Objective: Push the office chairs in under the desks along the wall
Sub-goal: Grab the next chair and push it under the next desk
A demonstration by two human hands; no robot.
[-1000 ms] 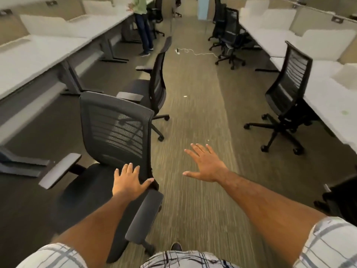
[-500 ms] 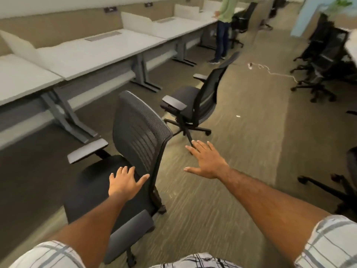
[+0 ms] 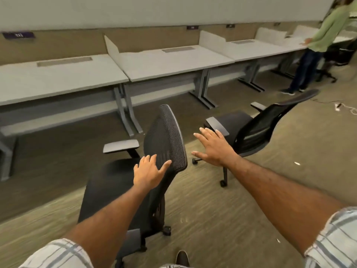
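Left hand (image 3: 148,174) flat, fingers spread, on near chair (image 3: 164,144) backrest; desks (image 3: 63,78) lie ahead, upper frame; right hand (image 3: 212,149) open, empty.

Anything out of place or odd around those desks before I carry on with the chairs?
Two chairs stand out in the aisle: the near chair and the second chair, whose back is reclined far. A white cable trails on the carpet.

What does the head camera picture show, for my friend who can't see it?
A person's left hand presses flat on the mesh back of a black office chair, which faces a row of white desks. Their right hand hovers open beside it. A second chair stands further right.
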